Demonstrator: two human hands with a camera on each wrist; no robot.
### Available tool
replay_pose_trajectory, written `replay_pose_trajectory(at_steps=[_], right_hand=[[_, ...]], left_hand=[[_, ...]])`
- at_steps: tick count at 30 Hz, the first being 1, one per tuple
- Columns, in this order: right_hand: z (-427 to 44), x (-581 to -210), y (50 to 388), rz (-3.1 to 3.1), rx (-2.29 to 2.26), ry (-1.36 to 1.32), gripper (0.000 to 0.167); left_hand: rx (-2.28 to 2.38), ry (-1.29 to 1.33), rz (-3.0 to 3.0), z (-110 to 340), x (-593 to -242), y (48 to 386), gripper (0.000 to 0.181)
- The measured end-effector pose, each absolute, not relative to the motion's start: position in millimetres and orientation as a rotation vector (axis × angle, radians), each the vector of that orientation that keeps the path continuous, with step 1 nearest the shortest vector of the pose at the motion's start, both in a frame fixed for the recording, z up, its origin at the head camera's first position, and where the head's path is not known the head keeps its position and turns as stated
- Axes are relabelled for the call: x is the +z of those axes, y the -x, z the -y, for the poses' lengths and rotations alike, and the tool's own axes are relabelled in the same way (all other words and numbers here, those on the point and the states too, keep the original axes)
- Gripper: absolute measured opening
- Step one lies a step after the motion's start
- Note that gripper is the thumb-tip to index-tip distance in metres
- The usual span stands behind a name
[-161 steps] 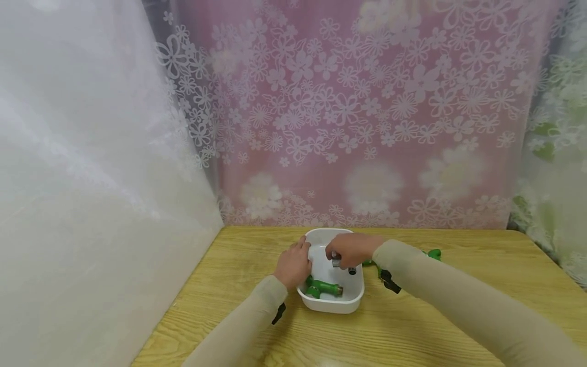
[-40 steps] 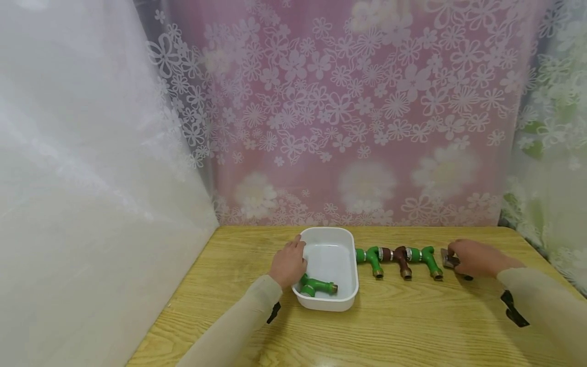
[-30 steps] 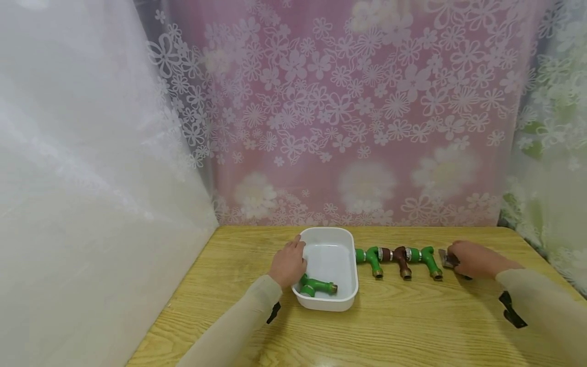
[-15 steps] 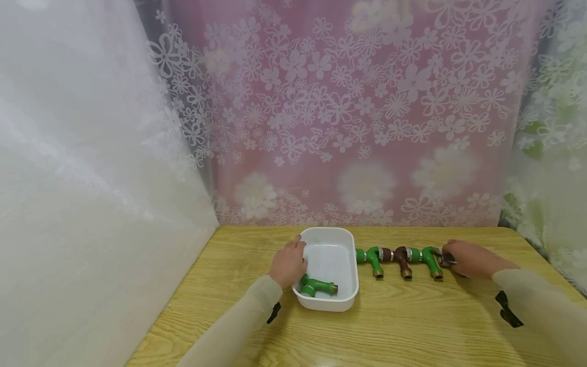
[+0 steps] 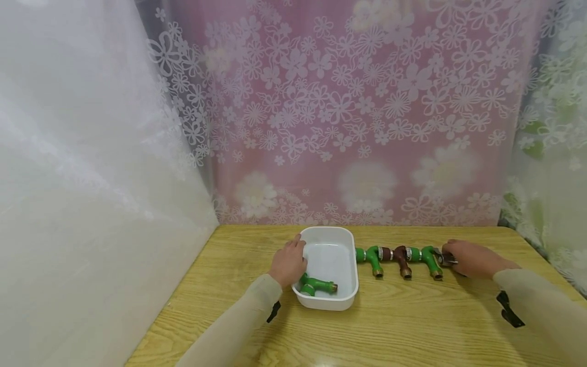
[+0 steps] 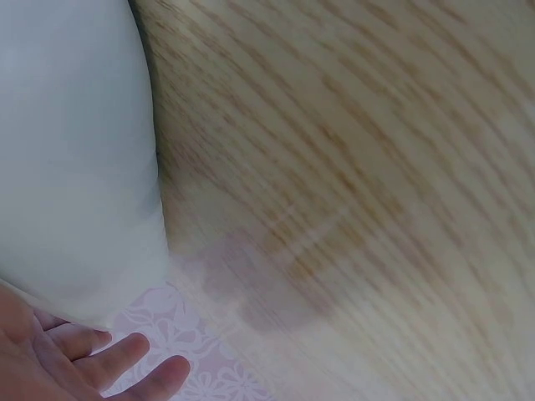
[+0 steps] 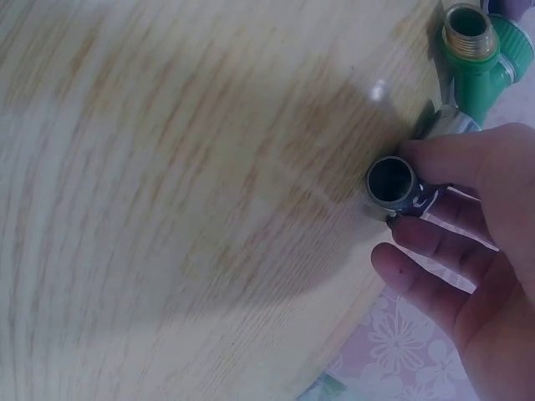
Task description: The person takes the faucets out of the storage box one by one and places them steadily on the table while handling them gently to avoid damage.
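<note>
My left hand (image 5: pixel 288 262) holds the left rim of a white plastic tub (image 5: pixel 326 304). In the left wrist view its fingers (image 6: pixel 113 361) lie outside the tub wall; the thumb is hidden. A green tap (image 5: pixel 321 285) with a brass threaded end lies in the tub's near left corner. At the right end of a row of taps, my right hand (image 5: pixel 472 258) pinches a dark, shiny metal tap (image 7: pixel 393 182) between thumb and fingers. Its far end touches or nearly touches the last green tap (image 5: pixel 430 262). The fingers cover part of the metal tap.
Left of that green tap lie a brown tap (image 5: pixel 402 262) and another green tap (image 5: pixel 373 261), close against the tub's right side. All rest on a wood-grain table (image 5: pixel 394 326). A pink floral curtain (image 5: pixel 357 127) hangs behind, and white sheeting (image 5: pixel 91 193) stands at the left.
Earlier my right hand was in the tub with the metal tap; now it is at the row's right end. Within the last second it slid the tap slightly left. The left hand stays on the rim.
</note>
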State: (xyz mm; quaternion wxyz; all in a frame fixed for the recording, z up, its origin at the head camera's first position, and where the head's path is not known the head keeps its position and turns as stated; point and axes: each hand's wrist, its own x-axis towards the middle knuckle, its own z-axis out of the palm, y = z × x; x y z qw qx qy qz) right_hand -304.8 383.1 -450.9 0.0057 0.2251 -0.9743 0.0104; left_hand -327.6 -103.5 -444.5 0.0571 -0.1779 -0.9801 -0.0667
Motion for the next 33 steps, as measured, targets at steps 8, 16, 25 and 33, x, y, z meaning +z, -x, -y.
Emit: replay_pose_trajectory(at_steps=[8,16,25,33], right_hand=[[-382,-448,304,3.070,-0.004,-0.670,0.035],[-382,-443,303,3.111,-0.004,-0.613,0.044],[-359,-428,302,2.994,-0.008,-0.708,0.033],[-322,-404,299,2.916,-0.074,-0.824,0.029]], left_hand=[[-0.197,0.540,2.965,104,-446,328,0.047],[-0.182,0.533,2.964,104,-445,327,0.048],[-0.184,0.541,2.959,104,-446,328,0.047],[-0.181,0.545,2.944,104,-447,328,0.047]])
